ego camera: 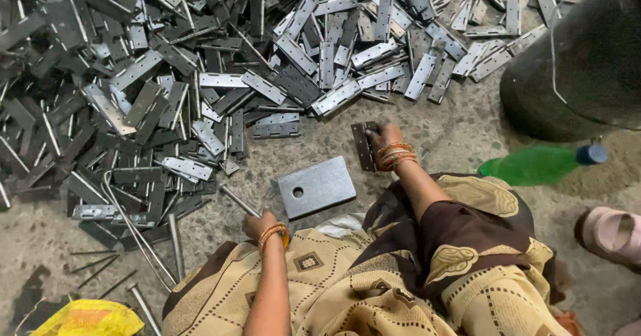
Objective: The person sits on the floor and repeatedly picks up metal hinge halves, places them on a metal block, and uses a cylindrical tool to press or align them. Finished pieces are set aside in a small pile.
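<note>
I sit on a concrete floor in a brown and tan patterned garment. My right hand (384, 138), with orange bangles at the wrist, rests on a dark metal hinge (364, 146) lying flat on the floor. My left hand (257, 224), also bangled, is closed on the end of a thin steel rod (237, 200) that slants up to the left. Between my hands lies a thick rectangular steel plate (316, 186) with one round hole near its left side. A big heap of grey metal hinges (200, 76) spreads across the floor ahead.
A large dark drum (574, 62) stands at the upper right. A green plastic bottle (534, 164) with a blue cap lies beside it. Several loose steel rods (175, 242) lie at the lower left near a yellow bag (87, 318). A pink shoe (611, 232) shows at the right edge.
</note>
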The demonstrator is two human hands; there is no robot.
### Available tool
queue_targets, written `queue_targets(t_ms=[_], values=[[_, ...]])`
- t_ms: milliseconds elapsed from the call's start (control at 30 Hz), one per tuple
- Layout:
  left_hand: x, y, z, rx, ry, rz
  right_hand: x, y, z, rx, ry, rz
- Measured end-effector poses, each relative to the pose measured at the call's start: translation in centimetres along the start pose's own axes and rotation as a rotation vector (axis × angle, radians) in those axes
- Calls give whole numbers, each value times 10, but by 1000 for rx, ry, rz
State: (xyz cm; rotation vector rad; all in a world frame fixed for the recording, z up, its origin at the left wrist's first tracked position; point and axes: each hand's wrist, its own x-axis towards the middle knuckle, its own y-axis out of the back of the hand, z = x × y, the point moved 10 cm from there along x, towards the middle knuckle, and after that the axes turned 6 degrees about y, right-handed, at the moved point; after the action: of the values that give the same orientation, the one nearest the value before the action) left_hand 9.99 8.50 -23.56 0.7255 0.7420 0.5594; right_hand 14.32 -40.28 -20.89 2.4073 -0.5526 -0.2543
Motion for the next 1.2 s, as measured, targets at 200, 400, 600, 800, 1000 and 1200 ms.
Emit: queue_targets(t_ms=[200, 400, 600, 800, 1000, 1200], values=[[-11, -1, 6, 140, -32, 71, -1, 39, 12, -43, -150, 207], [-29, 4, 36, 30, -340, 134, 8, 112, -16, 265, 198, 369], [-64, -4, 71, -88, -710, 95, 1, 131, 14, 762, 149, 232], [-100, -24, 96, 7, -948, -44, -8, 64, 49, 1016, -249, 211], [-133, -68, 124, 123, -1096, -196, 10, 17, 16, 1029, -145, 146], [-159, -111, 186, 156, -1210, -219, 13, 11, -8, 993, -50, 171]])
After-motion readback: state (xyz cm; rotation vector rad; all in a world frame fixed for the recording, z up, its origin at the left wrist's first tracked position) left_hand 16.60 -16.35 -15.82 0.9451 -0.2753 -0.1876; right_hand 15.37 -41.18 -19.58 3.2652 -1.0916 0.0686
